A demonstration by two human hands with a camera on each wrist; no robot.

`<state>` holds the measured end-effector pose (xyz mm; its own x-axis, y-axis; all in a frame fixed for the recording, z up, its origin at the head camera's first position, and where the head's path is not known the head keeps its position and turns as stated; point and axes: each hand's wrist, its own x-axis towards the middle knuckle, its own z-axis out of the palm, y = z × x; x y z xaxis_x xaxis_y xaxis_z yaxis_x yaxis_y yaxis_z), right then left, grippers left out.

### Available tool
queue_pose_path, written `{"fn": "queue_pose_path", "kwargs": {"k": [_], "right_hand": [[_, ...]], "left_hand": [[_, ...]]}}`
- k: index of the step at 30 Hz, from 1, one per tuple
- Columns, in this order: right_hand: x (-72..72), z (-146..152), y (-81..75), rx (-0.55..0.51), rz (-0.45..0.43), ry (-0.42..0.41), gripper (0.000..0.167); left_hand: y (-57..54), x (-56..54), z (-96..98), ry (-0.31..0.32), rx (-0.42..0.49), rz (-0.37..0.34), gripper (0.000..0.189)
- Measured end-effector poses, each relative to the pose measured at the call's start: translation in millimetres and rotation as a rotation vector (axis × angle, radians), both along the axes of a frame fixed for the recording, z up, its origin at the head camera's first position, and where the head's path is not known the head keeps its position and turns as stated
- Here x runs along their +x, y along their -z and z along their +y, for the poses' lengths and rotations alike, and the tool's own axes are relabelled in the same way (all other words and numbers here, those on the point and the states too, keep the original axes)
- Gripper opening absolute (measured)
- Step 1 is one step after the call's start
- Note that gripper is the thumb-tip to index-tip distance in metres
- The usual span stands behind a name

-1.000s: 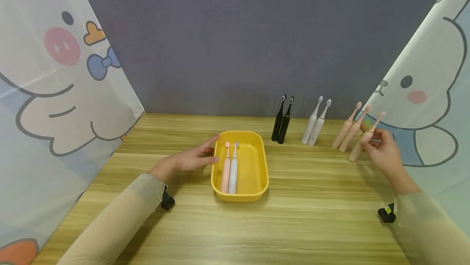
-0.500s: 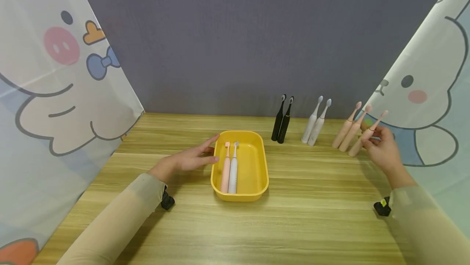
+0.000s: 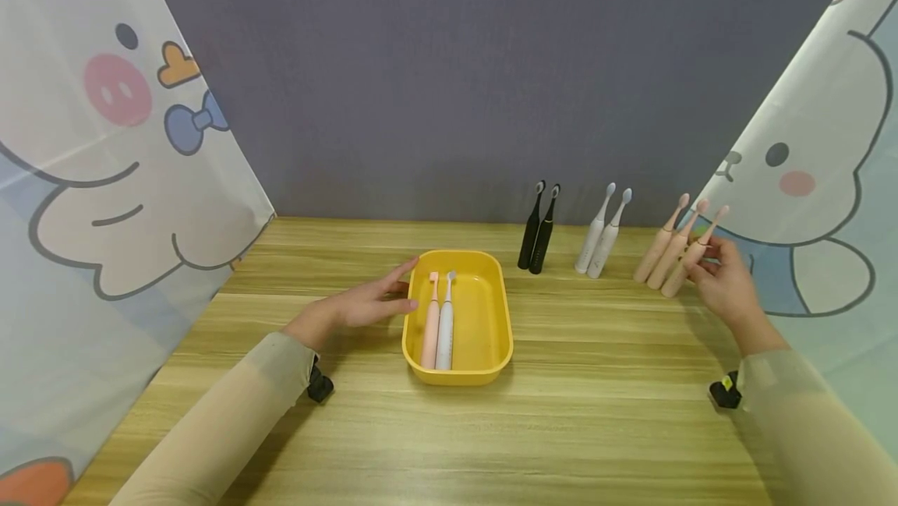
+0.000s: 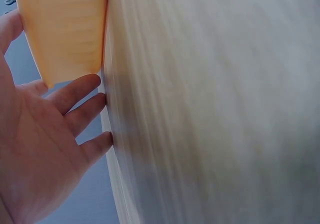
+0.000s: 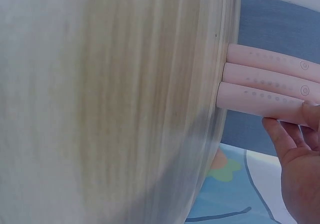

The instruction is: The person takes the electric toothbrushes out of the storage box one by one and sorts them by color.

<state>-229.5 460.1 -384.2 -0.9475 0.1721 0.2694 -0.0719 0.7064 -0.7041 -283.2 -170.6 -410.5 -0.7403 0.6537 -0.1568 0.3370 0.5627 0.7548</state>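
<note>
My right hand [image 3: 726, 281] pinches the handle of a pink electric toothbrush [image 3: 684, 266] between thumb and fingers. This toothbrush stands upright beside two other pink electric toothbrushes [image 3: 662, 249], close against them in the right wrist view [image 5: 260, 98]. At the yellow tray [image 3: 507, 311], my left hand [image 3: 361, 303] rests by the left wall, fingers loosely spread and thumb at the rim. The left wrist view shows its lower fingertips [image 4: 90, 86] close to the tray's base and the table. Inside the tray lie a pink toothbrush [image 3: 431, 330] and a white toothbrush [image 3: 445, 334], side by side.
Two black electric toothbrushes [image 3: 536, 241] stand upright near the back edge of the wooden table [image 3: 491, 444]. Two white electric toothbrushes [image 3: 599, 245] stand between the black and pink groups. A grey panel [image 3: 421, 85] rises behind, with printed cloths [image 3: 807, 217] on both sides.
My right hand has moved left with the pink toothbrush, bringing it up beside the other two pink ones. The left hand and the tray have stayed in place.
</note>
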Motion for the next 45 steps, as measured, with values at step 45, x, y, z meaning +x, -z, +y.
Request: {"fn": "queue_pose_path", "kwargs": {"k": [45], "right_hand": [[0.4,5.0,2.9,0.029,0.020,-0.012,0.073]], "left_hand": [[1.0,-2.6,-1.5,-0.009,-0.012,-0.005,0.096]]}}
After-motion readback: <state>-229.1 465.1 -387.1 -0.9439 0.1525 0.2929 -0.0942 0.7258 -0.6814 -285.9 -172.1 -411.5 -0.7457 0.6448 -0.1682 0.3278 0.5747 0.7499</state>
